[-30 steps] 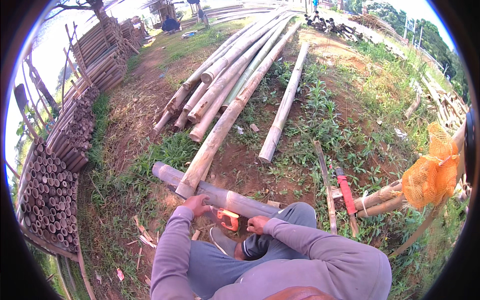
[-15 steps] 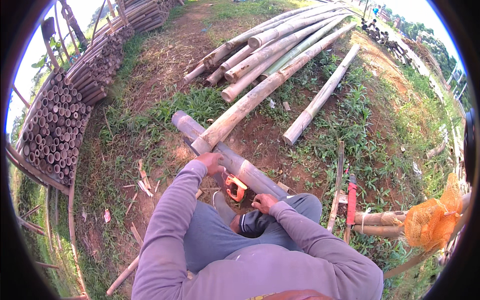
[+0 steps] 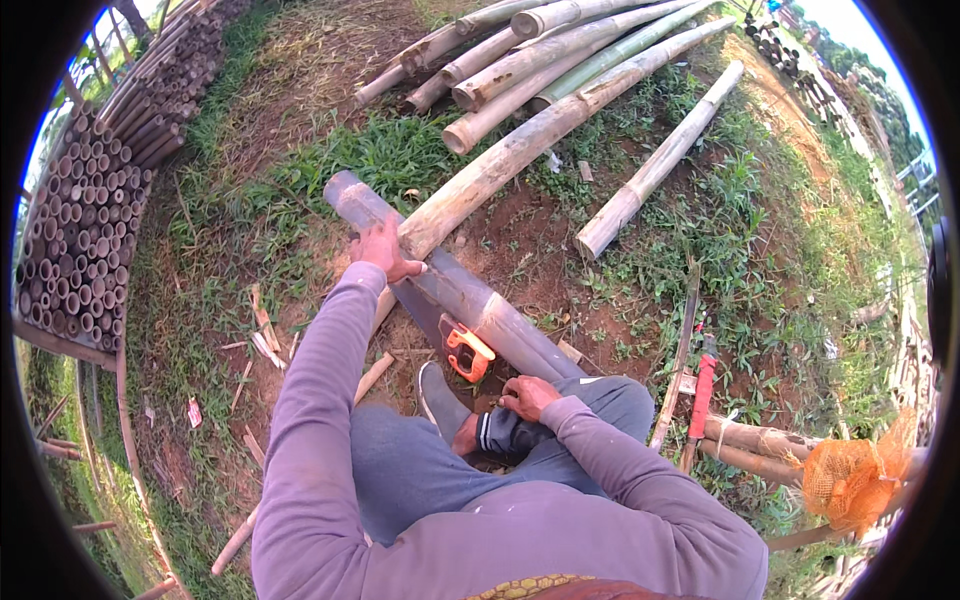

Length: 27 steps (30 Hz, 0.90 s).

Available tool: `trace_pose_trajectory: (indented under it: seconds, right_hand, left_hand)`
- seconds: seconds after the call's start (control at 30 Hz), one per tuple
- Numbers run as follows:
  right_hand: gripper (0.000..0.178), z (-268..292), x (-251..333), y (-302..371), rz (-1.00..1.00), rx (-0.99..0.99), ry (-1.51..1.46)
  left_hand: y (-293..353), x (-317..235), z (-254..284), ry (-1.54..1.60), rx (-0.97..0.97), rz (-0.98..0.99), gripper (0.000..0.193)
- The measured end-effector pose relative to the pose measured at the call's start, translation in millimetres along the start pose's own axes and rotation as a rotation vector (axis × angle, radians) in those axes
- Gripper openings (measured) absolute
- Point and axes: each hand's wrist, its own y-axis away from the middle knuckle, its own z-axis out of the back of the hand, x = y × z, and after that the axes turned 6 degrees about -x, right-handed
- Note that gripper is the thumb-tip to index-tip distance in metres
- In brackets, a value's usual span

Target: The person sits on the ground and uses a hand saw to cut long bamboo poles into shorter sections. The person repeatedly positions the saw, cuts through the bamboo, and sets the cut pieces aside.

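Note:
My left hand (image 3: 385, 252) lies on the thick greyish bamboo pole (image 3: 470, 300) in front of me, fingers apart and thumb stretched out. It is beside the cut end of a long pale bamboo pole (image 3: 500, 182) that rests across the thick one. A handsaw with an orange handle (image 3: 468, 354) leans against the near side of the thick pole, its dark blade running up toward my left hand. My right hand (image 3: 530, 396) is by my right knee with its fingers curled together; anything inside them is hidden.
Several bamboo poles (image 3: 540, 82) lie ahead, and a separate pole (image 3: 660, 165) lies to the right. A large stack of cut bamboo (image 3: 85, 235) stands at the left. At right are a red-wrapped tool (image 3: 702, 395) and orange netting (image 3: 850, 480) over poles.
My left hand has moved up and away from above the saw handle, onto the thick pole by the pale pole's end. The view has tilted slightly downward. My right hand stays by my knee.

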Motion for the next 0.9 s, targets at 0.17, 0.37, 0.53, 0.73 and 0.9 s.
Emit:
trace_pose_trajectory:
  seconds: [0.17, 0.37, 0.53, 0.73, 0.9]
  right_hand:
    - [0.037, 1, -8, -3, -0.023, 0.003, -0.024]
    - [0.037, 5, -14, -2, -0.149, 0.063, -0.059]
    - [0.034, 6, -20, 3, -0.149, -0.004, -0.156]
    - [0.037, 39, 11, -33, -0.264, -0.154, -0.513]
    - [0.096, 140, 49, -145, -0.194, -0.517, -1.271]
  left_hand:
    - [-78, -43, -21, 0.033, 0.131, -0.042, 0.113]
    - [-74, -60, -16, 0.110, 0.167, -0.075, 0.102]
    - [-16, -5, -9, 0.399, 0.224, -0.165, 0.112]
    - [120, 137, 6, 0.271, 0.105, -0.074, 0.114]
    - [284, 210, 60, 0.096, 0.054, 0.089, 0.104]
